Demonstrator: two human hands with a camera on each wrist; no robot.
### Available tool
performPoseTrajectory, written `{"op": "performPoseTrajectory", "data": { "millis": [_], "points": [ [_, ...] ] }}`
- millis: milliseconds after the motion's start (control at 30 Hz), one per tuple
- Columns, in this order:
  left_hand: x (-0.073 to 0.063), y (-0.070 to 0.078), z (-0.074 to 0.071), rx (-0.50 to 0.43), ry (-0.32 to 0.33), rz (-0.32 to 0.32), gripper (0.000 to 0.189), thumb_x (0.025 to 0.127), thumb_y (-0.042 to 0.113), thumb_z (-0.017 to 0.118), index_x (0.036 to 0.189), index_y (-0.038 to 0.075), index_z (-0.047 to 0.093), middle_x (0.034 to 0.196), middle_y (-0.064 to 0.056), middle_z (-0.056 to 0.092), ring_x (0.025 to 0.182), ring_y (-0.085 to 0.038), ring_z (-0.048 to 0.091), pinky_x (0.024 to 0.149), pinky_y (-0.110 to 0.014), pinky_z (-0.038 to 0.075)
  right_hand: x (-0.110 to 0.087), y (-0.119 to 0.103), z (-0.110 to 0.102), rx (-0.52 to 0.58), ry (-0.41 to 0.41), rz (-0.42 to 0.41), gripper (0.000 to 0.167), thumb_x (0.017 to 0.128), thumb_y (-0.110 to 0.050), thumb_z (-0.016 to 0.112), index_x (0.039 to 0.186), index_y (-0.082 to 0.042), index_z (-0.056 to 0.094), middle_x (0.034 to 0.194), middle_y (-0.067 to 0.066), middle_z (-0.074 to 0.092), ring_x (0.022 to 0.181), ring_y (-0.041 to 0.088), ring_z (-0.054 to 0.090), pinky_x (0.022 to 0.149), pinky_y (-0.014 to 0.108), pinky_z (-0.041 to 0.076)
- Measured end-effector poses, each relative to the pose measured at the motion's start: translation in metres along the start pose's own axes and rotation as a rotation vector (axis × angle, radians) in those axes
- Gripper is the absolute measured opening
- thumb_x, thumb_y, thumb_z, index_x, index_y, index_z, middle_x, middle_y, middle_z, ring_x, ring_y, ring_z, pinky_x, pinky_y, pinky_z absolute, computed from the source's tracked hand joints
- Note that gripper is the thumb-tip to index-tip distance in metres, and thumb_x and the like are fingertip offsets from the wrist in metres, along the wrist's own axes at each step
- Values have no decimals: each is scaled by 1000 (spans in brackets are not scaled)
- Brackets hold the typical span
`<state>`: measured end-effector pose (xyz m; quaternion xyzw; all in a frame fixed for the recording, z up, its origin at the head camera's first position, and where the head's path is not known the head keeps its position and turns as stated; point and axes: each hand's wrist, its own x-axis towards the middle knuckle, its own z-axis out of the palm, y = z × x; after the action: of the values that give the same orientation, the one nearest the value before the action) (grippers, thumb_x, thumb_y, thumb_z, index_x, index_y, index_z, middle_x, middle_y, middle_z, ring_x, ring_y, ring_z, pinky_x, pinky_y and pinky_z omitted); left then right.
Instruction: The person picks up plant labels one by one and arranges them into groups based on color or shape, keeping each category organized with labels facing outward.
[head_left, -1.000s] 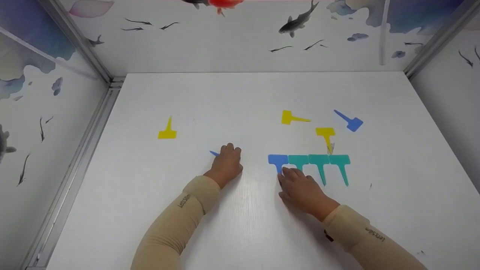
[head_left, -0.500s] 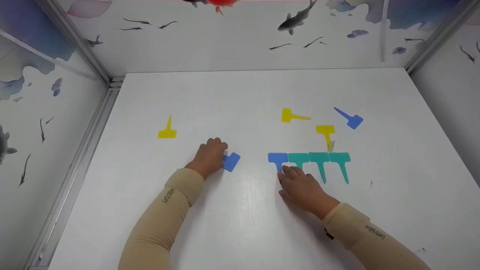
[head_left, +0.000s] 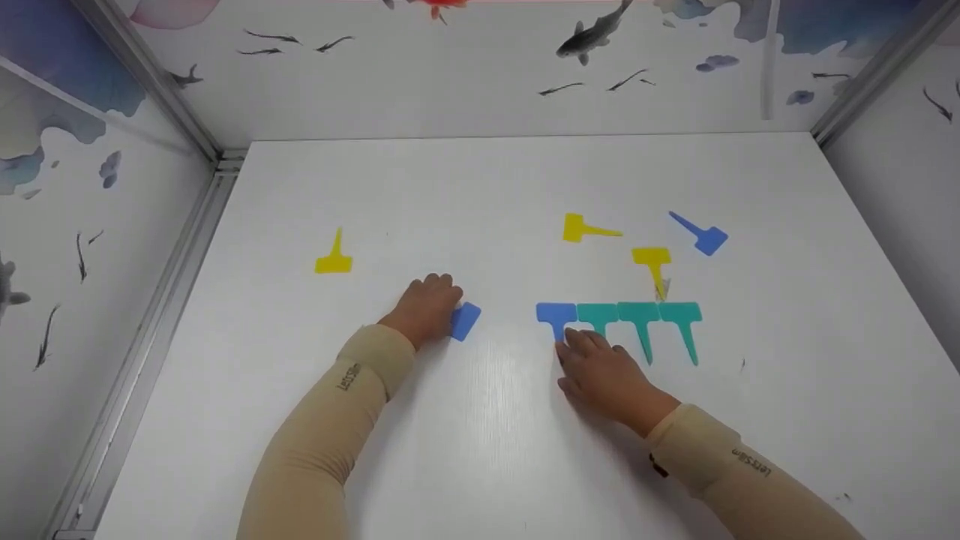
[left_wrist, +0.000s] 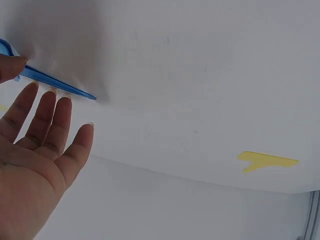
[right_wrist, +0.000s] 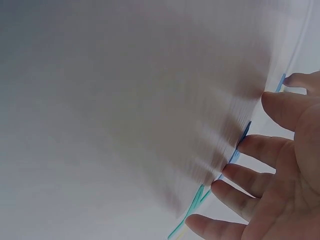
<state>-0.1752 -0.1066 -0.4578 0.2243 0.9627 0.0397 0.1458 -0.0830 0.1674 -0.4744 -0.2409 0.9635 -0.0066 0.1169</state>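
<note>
My left hand (head_left: 425, 307) is over a blue T-shaped plant label (head_left: 466, 322), its head showing to the right of the fingers. In the left wrist view, the thumb and index fingertip pinch this label (left_wrist: 60, 85) near the top of its stem, and the pointed end sticks out past the other fingers. My right hand (head_left: 604, 379) lies with fingers spread, fingertips on the stem of another blue label (head_left: 556, 312) and over the stem of the teal label (head_left: 597, 312) beside it. Two more teal labels (head_left: 638, 311) continue that row, heads side by side.
A yellow label (head_left: 333, 263) lies at the left with its stem pointing away. Beyond the row are two yellow labels, one sideways (head_left: 574, 227) and one upright (head_left: 651, 256), plus a slanted blue label (head_left: 709, 241). Printed walls enclose the white table (head_left: 480, 195).
My left hand has shifted left off the head of its blue label, uncovering it, then slightly right again. My right hand and the row of labels have stayed put.
</note>
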Motion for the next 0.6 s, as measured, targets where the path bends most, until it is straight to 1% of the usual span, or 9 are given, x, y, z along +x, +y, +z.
{"op": "performPoseTrajectory", "data": {
  "millis": [133, 233, 400, 600],
  "points": [
    [2, 1, 0, 28, 3, 27, 24, 89, 4, 61, 112, 3, 65, 105, -13, 60, 97, -28, 52, 93, -43, 46, -1, 1, 0, -5, 0, -4, 56, 95, -32, 59, 143, -6, 46, 148, 15, 41, 135, 36, 37, 96, 59, 43],
    [3, 1, 1, 37, 1, 35, 25, 89, 5, 62, 113, 3, 66, 105, -13, 61, 96, -28, 53, 93, -42, 47, -1, 1, 0, -3, 2, -4, 56, 95, -32, 60, 143, -5, 46, 148, 15, 41, 135, 36, 37, 96, 59, 44],
    [3, -3, 4, 45, -12, 15, 27, 88, 7, 63, 115, 2, 65, 105, -12, 61, 97, -26, 54, 93, -40, 47, -1, 1, 1, 1, 9, -5, 56, 94, -32, 60, 142, -5, 47, 147, 15, 42, 135, 36, 37, 96, 58, 44],
    [0, -4, 6, 27, 16, 17, 23, 88, 4, 63, 110, 1, 65, 100, -14, 64, 93, -28, 59, 89, -41, 50, 0, 1, 2, -2, 24, -8, 55, 95, -32, 60, 141, -5, 48, 146, 15, 43, 134, 36, 39, 94, 58, 46]
  ]
}}
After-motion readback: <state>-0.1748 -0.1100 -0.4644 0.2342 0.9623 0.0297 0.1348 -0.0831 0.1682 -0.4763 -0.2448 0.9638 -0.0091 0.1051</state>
